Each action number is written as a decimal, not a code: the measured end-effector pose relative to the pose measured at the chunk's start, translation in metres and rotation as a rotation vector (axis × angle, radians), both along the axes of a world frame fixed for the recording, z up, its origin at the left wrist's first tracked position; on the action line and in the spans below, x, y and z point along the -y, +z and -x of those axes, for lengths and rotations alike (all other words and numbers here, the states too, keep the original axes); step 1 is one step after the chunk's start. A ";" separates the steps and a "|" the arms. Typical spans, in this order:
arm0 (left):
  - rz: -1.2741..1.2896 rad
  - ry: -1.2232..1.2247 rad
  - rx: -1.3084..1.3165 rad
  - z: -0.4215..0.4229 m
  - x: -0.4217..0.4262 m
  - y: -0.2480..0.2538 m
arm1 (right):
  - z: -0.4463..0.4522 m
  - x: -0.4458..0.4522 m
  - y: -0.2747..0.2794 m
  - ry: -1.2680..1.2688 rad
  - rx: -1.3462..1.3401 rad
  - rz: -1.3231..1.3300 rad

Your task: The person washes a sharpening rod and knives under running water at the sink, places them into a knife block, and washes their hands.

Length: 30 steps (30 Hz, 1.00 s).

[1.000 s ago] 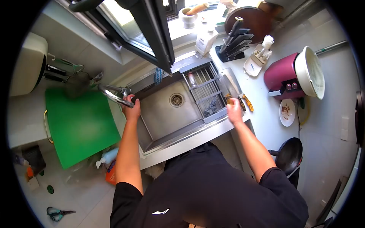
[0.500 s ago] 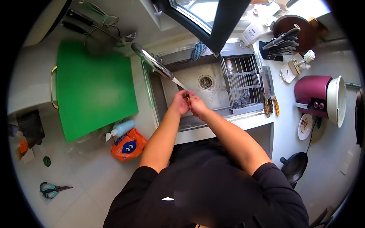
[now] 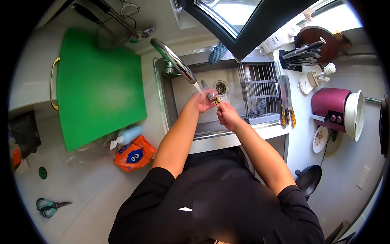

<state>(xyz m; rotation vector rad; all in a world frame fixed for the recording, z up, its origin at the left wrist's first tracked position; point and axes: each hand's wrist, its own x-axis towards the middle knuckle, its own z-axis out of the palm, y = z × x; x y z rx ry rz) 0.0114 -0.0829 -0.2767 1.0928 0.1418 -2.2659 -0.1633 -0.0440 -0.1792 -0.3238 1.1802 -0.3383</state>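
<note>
My right hand (image 3: 228, 116) is closed round a small knife with a yellow-and-black handle (image 3: 217, 100), whose grey blade (image 3: 205, 84) points up and left over the sink (image 3: 233, 83). My left hand (image 3: 204, 102) is beside the knife, palm up with its fingers apart, close to where handle and blade meet. Water runs from the curved chrome faucet (image 3: 174, 61) onto the left hand. Part of the blade is hidden by the fingers and water.
A drying rack (image 3: 260, 96) spans the sink's right side. Beyond lie a cleaver (image 3: 284, 91), a knife block (image 3: 290, 61) and a purple appliance (image 3: 331, 105). A green board (image 3: 101, 93) lies left; an open window frame (image 3: 243, 44) hangs over the sink's back edge.
My left hand went from the faucet into the water stream. My right hand came from the sink's right edge, now holding the small knife, whose blade has come into clearer view.
</note>
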 end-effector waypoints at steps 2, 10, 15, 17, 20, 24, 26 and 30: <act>0.010 -0.044 0.041 0.001 0.004 0.004 | 0.003 -0.001 0.007 -0.003 0.002 0.003; -0.160 0.196 0.221 -0.013 0.015 -0.021 | 0.010 -0.006 0.021 0.079 -0.173 0.110; -0.235 0.132 0.458 -0.004 0.002 0.000 | -0.001 -0.012 0.001 0.314 -0.510 0.542; -0.161 0.041 0.420 0.009 -0.012 -0.003 | -0.015 -0.012 -0.002 0.452 -0.733 0.787; -0.133 0.032 0.454 0.028 -0.024 0.006 | -0.033 -0.006 -0.005 0.617 -0.835 0.864; 0.042 0.125 0.735 0.026 -0.033 -0.010 | -0.043 -0.007 -0.007 0.754 -0.851 0.877; -0.003 0.137 0.738 0.019 -0.030 -0.004 | -0.044 -0.011 -0.002 0.824 -0.839 0.910; -0.024 0.045 0.795 0.008 -0.016 -0.016 | -0.043 -0.017 0.002 0.791 -0.808 0.972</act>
